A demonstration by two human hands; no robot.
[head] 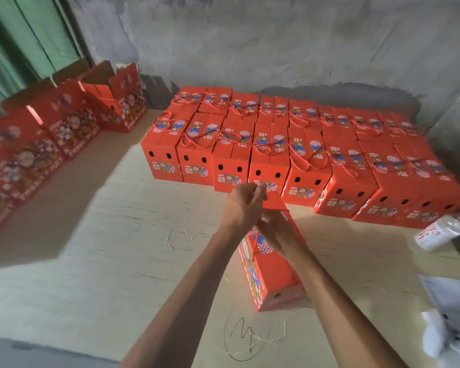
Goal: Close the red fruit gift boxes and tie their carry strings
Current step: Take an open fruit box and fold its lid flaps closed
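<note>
Hands [260, 216] over cardboard-covered floor [117, 235]

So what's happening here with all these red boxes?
A person is finishing one red cardboard gift box on the pale floor. The left hand and right hand work together above it, pinching its red carry string. Behind stand rows of closed red boxes with strings; open red boxes wait at the left wall.

Dim indoor light, soft shadows, motion blur, wide-angle bending at edges
</note>
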